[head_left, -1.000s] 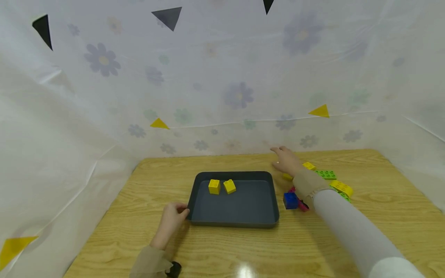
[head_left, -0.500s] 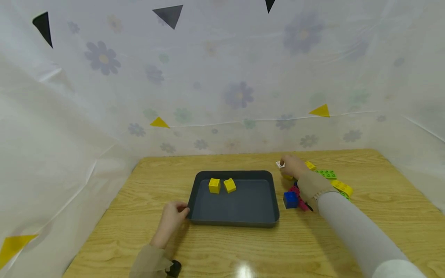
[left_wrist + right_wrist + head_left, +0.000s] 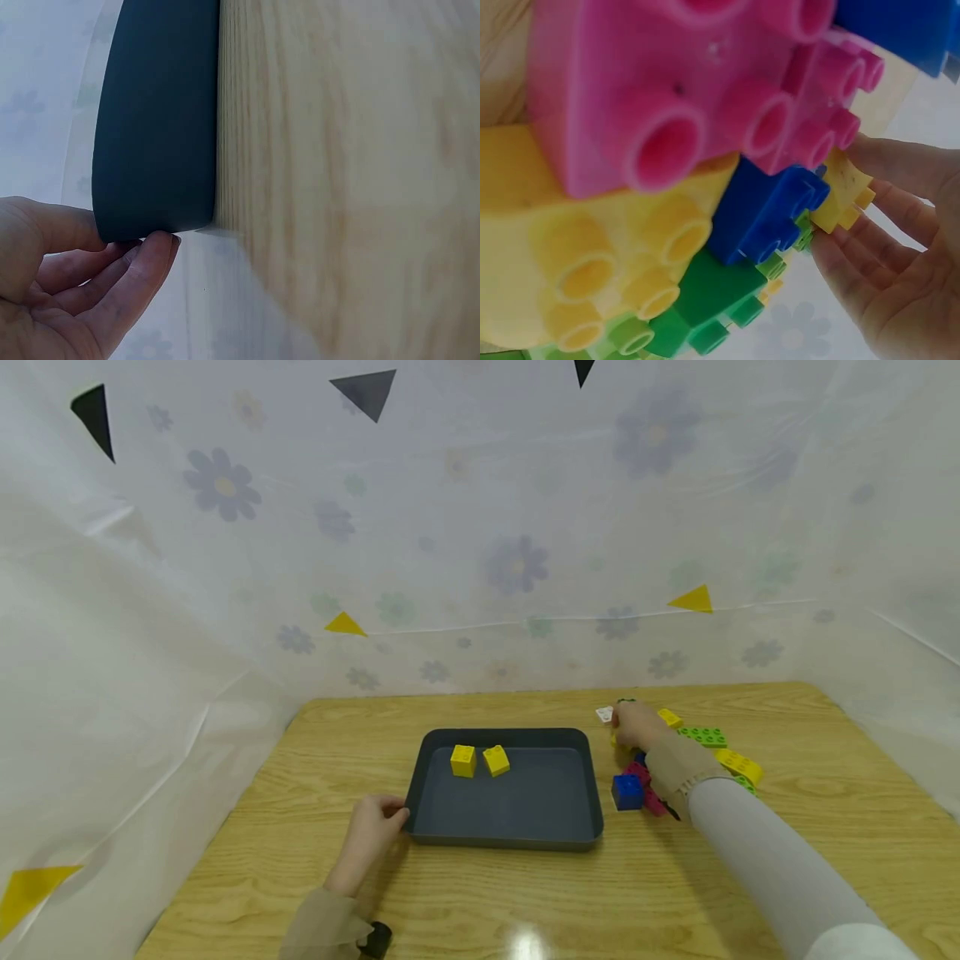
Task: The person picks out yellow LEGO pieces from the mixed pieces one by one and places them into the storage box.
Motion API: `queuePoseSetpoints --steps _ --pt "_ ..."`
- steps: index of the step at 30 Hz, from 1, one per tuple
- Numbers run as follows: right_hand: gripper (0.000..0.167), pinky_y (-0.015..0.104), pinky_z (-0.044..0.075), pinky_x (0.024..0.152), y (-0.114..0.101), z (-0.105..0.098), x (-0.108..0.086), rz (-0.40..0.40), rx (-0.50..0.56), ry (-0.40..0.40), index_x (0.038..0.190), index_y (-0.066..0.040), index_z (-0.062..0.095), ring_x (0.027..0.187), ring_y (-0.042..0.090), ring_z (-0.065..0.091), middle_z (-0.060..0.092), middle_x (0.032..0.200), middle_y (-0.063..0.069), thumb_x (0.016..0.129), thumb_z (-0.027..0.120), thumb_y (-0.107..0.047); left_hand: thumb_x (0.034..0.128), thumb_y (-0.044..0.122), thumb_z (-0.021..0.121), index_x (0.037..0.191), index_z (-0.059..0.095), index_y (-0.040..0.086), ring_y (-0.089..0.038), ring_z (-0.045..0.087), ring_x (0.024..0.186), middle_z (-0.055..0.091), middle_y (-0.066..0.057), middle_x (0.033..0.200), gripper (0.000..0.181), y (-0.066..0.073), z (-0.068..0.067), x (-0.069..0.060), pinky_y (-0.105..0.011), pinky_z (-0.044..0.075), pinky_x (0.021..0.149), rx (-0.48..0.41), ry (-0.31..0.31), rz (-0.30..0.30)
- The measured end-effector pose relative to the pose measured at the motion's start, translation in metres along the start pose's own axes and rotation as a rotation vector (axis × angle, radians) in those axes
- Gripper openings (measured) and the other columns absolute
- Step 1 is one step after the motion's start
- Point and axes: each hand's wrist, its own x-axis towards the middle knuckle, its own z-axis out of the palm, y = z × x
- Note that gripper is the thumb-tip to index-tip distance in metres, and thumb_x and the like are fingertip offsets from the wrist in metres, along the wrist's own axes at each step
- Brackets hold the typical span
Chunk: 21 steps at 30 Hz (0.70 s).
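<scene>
My left hand point(image 3: 369, 837) holds the near-left corner of a dark grey baking tray point(image 3: 517, 814), thumb and fingers at its rim. In the left wrist view those fingers point(image 3: 133, 289) touch the tray's corner point(image 3: 154, 120). Inside the tray lie two yellow toy bricks, one square point(image 3: 462, 762) and one turned at an angle point(image 3: 496, 761). My right hand point(image 3: 637, 724) is down in the brick pile on the right. The right wrist view shows its thumb and fingers pinching a yellow brick point(image 3: 842, 187), partly hidden in the head view.
Around the right hand lie a blue brick point(image 3: 627, 792), pink bricks point(image 3: 682, 90), a light green brick point(image 3: 702, 737), a rounded yellow brick point(image 3: 738, 766) and a white brick point(image 3: 604, 715). A dark green brick point(image 3: 705, 300) shows among them. A flowered curtain point(image 3: 480, 527) stands behind the table.
My right hand has come down and slightly right from above the bricks, its spread fingers closing on the yellow brick. The white brick has come into view. The left hand has stayed at the tray.
</scene>
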Motion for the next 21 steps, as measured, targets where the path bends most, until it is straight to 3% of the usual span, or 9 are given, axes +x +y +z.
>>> queuePoseSetpoints --steps 4,6,9,21 --pt "0.026 0.031 0.05 0.061 -0.0024 0.0012 -0.0007 0.013 0.014 -0.017 0.105 0.011 0.059 0.076 0.027 0.056 0.061 0.1 0.026 0.079 0.058 0.005 0.0833 0.0 0.061 0.095 0.067 -0.013 -0.021 0.065 0.073 0.068 -0.022 0.085 0.018 0.0015 -0.0006 -0.0003 -0.029 0.055 0.06 0.003 -0.008 -0.022" --pt "0.027 0.032 0.052 0.063 -0.0044 0.0017 -0.001 0.011 0.006 -0.018 0.105 0.011 0.06 0.078 0.028 0.057 0.062 0.101 0.026 0.079 0.058 0.005 0.0831 -0.001 0.061 0.096 0.067 -0.013 -0.025 0.065 0.077 0.068 -0.023 0.089 0.019 0.0049 -0.0013 -0.0006 -0.031 0.055 0.062 0.007 -0.014 -0.069" --pt "0.027 0.034 0.053 0.065 -0.0073 0.0013 -0.003 0.012 0.008 -0.02 0.106 0.011 0.061 0.081 0.029 0.058 0.062 0.102 0.027 0.079 0.059 0.006 0.0837 -0.002 0.061 0.097 0.066 -0.013 -0.026 0.065 0.078 0.068 -0.023 0.09 0.019 0.0075 -0.0015 -0.0008 -0.03 0.055 0.063 0.025 -0.017 -0.095" --pt "0.024 0.034 0.052 0.065 -0.0093 -0.0001 -0.004 -0.02 -0.015 -0.031 0.103 0.011 0.06 0.078 0.027 0.058 0.062 0.1 0.026 0.079 0.061 0.004 0.0841 -0.002 0.06 0.098 0.066 -0.013 -0.026 0.065 0.079 0.067 -0.023 0.089 0.019 0.0047 0.0003 0.0012 -0.031 0.055 0.064 0.035 -0.013 -0.098"
